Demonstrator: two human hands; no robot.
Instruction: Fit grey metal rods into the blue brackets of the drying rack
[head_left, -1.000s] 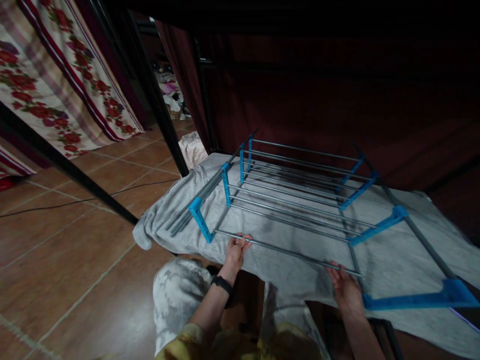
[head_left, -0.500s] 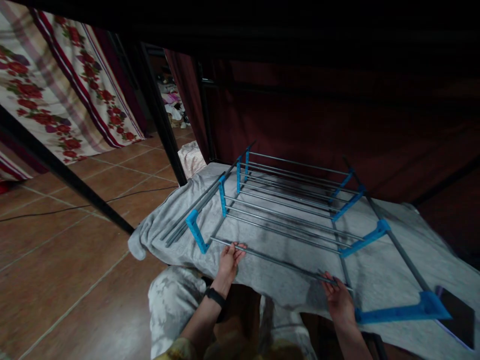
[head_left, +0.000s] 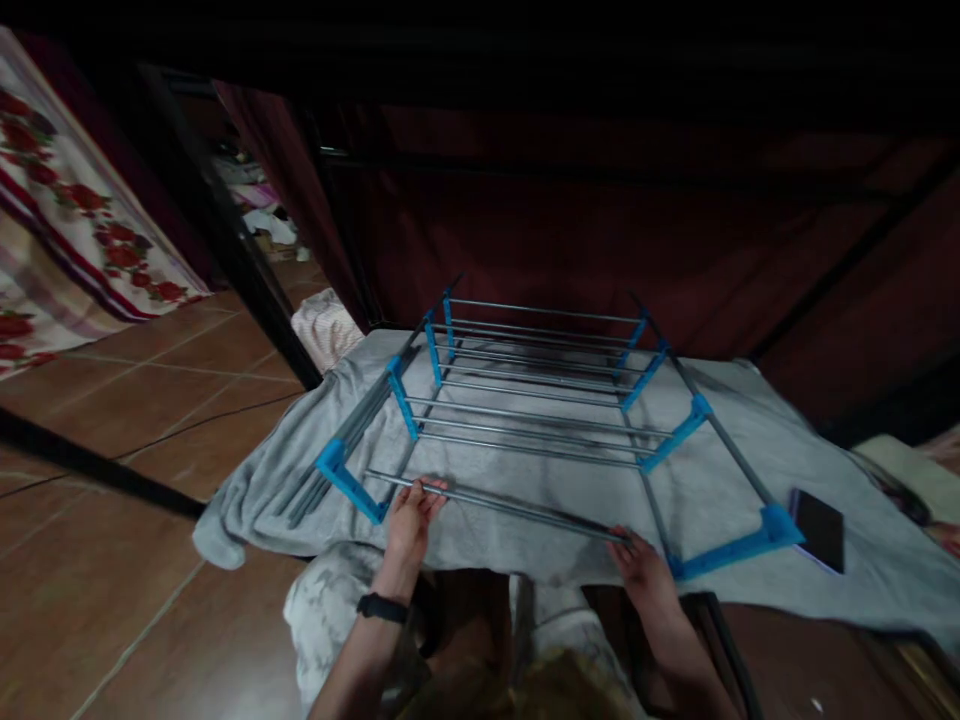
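Note:
Fingers closed, my left hand (head_left: 411, 515) pinches a thin grey metal rod (head_left: 517, 508) near its left end. My right hand (head_left: 641, 560) grips the same rod at its right end, and its fingertips are partly hidden. The rod lies nearly level over the front of a shoe-rack-like frame (head_left: 525, 413), made of grey tubes and blue plastic brackets. Its left tip reaches past the frame's left tube, near the front left bracket (head_left: 351, 480). The front right bracket (head_left: 739, 545) is to the right of my right hand. Several crossbars span the frame farther back.
The frame rests on a grey blanket (head_left: 255, 480) over a bed. Several loose rods (head_left: 330, 460) lie along its left side. A dark phone-like slab (head_left: 819, 530) lies at right. Black bed posts (head_left: 232, 230) stand left, with a dark red curtain (head_left: 562, 220) behind.
The view has turned right. The rod has shifted left relative to the frame, away from the front right bracket. My right hand moved left with it; both hands keep their grip.

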